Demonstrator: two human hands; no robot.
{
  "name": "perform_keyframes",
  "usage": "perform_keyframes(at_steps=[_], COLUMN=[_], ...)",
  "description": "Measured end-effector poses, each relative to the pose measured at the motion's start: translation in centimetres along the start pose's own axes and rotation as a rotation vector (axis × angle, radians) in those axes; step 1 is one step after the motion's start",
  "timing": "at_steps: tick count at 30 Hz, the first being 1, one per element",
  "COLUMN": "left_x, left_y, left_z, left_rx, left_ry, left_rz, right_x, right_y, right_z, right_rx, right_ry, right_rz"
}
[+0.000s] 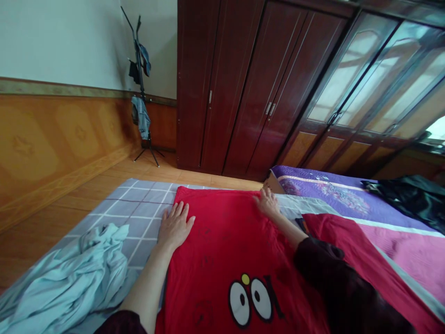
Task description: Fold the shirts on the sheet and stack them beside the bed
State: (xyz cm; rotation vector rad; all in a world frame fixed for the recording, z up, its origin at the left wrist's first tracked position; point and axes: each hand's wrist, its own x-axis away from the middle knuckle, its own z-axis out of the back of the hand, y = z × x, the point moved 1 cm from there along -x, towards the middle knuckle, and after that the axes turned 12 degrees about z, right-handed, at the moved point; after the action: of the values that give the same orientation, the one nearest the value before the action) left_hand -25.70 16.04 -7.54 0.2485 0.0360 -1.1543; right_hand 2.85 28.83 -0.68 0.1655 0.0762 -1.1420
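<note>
A red T-shirt (215,236) printed with two large cartoon eyes lies spread out on the bed (146,213), which has a grey-and-white checked cover. My left hand (174,226) rests flat on its left edge, fingers spread. On the far right corner lies my right hand (268,202), its fingers stretched over the cloth. Neither hand grips anything. To the left of my left forearm sits a crumpled pale blue-green garment (79,273). Another piece of red cloth (344,246) lies to the right, partly behind my right sleeve.
A purple and pink quilted cover (323,190) with a dark shiny garment (410,199) on it is at the right. Dark red wardrobes (236,93) stand beyond the bed. A coat rack (141,83) with hats and clothing stands in the far left corner on the wooden floor (104,183).
</note>
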Motion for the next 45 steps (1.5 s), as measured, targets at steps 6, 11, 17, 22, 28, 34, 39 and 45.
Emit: perform_keyframes(at_steps=[6,11,17,22,28,34,39,45], left_x=[-0.1,-0.2,-0.2,-0.2,-0.2,-0.2,-0.2,-0.3], left_y=[-0.2,-0.2,-0.3,-0.4,-0.4,-0.4,-0.4,-0.4], left_z=[-0.2,-0.3,-0.5,-0.5,-0.6,-0.4,-0.4,0.0], left_rx=[-0.021,-0.028,-0.037,-0.045,-0.038,-0.015,0.019,0.049], left_ry=[-0.015,-0.009,-0.002,-0.007,0.002,-0.014,-0.016,-0.024], left_rz=[-0.004,-0.004,-0.008,-0.011,-0.010,-0.007,-0.006,0.000], right_x=[8.8,8.9,11.4,11.0,10.2,7.3,3.9,2.9], right_y=[-2.6,6.5,3.4,5.8,7.0,5.5,5.7,-1.8], right_z=[-3.7,-2.6,-4.8,-5.4,-5.1,-4.8,-3.5,-2.7], right_rx=[-0.170,-0.031,-0.076,-0.020,0.002,0.005,-0.056,-0.080], right_ry=[-0.104,0.001,-0.041,-0.043,-0.035,-0.009,-0.066,-0.005], right_rz=[0.582,-0.051,0.230,0.004,0.037,0.019,0.031,0.079])
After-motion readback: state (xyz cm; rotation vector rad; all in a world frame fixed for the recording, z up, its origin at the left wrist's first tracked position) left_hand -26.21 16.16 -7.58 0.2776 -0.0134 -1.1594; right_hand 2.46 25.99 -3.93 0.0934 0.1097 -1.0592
